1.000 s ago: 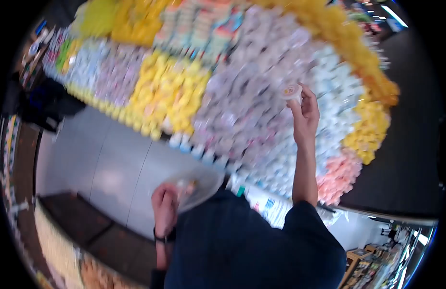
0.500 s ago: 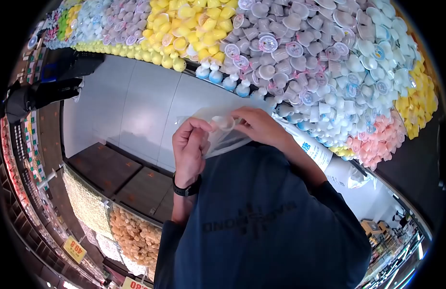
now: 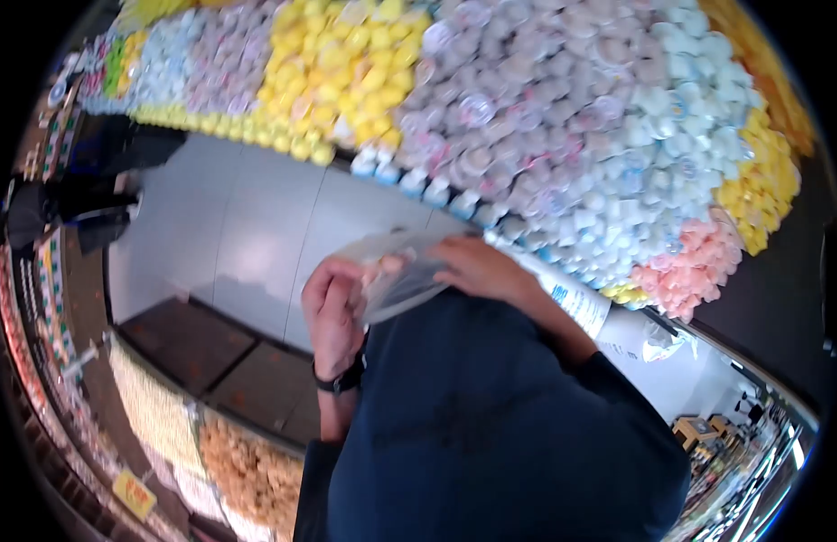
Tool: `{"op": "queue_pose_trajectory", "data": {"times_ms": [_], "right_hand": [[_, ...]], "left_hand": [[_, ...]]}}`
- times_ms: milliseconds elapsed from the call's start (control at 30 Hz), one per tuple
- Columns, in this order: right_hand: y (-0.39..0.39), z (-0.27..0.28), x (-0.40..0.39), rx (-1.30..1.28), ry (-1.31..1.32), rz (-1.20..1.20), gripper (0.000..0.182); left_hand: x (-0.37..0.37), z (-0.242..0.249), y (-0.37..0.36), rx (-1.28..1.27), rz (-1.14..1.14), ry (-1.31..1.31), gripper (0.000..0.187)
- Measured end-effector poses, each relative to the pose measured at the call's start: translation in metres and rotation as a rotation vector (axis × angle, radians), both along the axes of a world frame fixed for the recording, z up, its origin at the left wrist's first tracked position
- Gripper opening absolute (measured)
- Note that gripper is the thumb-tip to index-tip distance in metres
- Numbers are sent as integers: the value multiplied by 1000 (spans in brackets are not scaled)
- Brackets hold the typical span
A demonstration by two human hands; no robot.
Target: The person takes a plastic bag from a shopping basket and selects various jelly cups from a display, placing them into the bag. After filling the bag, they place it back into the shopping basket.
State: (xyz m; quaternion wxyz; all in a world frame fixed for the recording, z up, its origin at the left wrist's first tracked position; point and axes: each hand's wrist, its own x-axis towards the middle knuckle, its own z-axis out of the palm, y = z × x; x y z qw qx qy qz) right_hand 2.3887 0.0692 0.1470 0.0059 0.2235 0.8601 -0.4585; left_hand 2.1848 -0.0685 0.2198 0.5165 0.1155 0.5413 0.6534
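Observation:
A thin clear plastic bag (image 3: pixel 402 287) spans the gap between my two hands in front of my chest, its film spread out. My left hand (image 3: pixel 332 305), with a dark watch at the wrist, is closed on the bag's left edge. Its curled fingers press the film. On the other side, my right hand (image 3: pixel 481 267) grips the upper right edge of the bag, palm down. Some of its fingertips are hidden behind or in the film. Blur hides the exact finger positions, and I cannot make out anything inside the bag.
Beyond my hands rises a large display of small cups, including lilac cups (image 3: pixel 518 99), yellow cups (image 3: pixel 341 68) and pink cups (image 3: pixel 694 266). Bins of brown pieces (image 3: pixel 251 470) stand lower left. A person in dark clothing (image 3: pixel 75 212) is at far left on the grey floor (image 3: pixel 256 217).
The plastic bag is spread wider between my hands. My right fingers have shifted from a raised pinch to lying flatter over its edge. Both hands sit slightly lower and further left in view.

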Motion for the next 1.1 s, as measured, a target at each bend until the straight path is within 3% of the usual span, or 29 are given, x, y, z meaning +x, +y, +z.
{"op": "queue_pose_trajectory", "data": {"times_ms": [267, 433, 500, 733, 800, 867, 1000, 1100], "right_hand": [[-1, -22, 1, 32, -18, 82, 41], [6, 9, -5, 49, -26, 9, 34], [11, 23, -8, -24, -61, 89, 34], [39, 26, 3, 37, 58, 87, 36], [59, 39, 18, -112, 213, -77, 35], [84, 79, 36, -8, 276, -92, 34], [137, 122, 81, 76, 357, -350, 26], [204, 151, 132, 466, 516, -510, 20]], "left_hand": [[0, -5, 5, 36, 30, -1, 13], [-2, -4, 11, 77, -13, 0, 14], [-2, -10, 14, 77, -19, 49, 15], [2, -4, 25, 39, -44, 16, 15], [4, 0, 28, 46, -54, 16, 15], [9, 5, 32, 60, -59, 18, 15], [17, 13, 38, 64, -34, 57, 14], [25, 12, 38, 84, 17, 97, 13]]}}
